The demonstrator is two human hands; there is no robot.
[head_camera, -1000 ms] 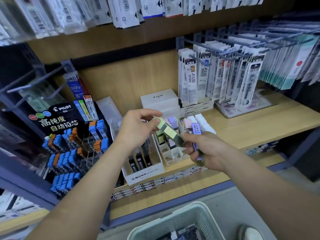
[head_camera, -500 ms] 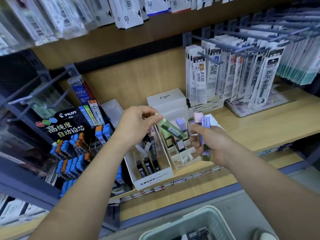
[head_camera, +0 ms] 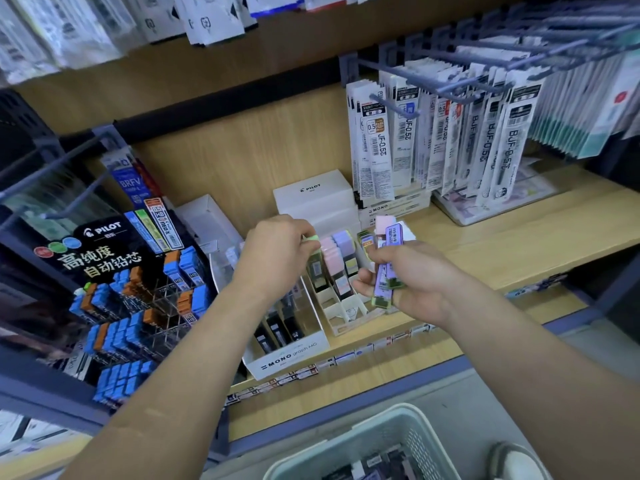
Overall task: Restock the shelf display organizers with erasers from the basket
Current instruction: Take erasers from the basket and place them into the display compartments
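My left hand (head_camera: 277,252) pinches the top of a green eraser pack (head_camera: 315,263) that stands upright in the leftmost slot of the cream display organizer (head_camera: 341,311) on the wooden shelf. Pink and purple packs (head_camera: 337,249) fill the slots beside it. My right hand (head_camera: 412,282) grips a small bundle of eraser packs (head_camera: 389,263), a purple one on top and green ones beneath, just right of the organizer. The pale green basket (head_camera: 381,441) sits at the bottom edge with several packs inside.
A white MONO box (head_camera: 287,356) with black packs stands left of the organizer. A Pilot lead display (head_camera: 114,271) fills the left. White Pilot boxes (head_camera: 317,194) sit behind. Refill packets (head_camera: 443,140) hang on hooks at the upper right. Bare shelf board (head_camera: 519,237) lies to the right.
My left hand has carried the green pack from a tilted position in the air down into the organizer's left slot. My right hand still holds its bundle and has barely shifted.
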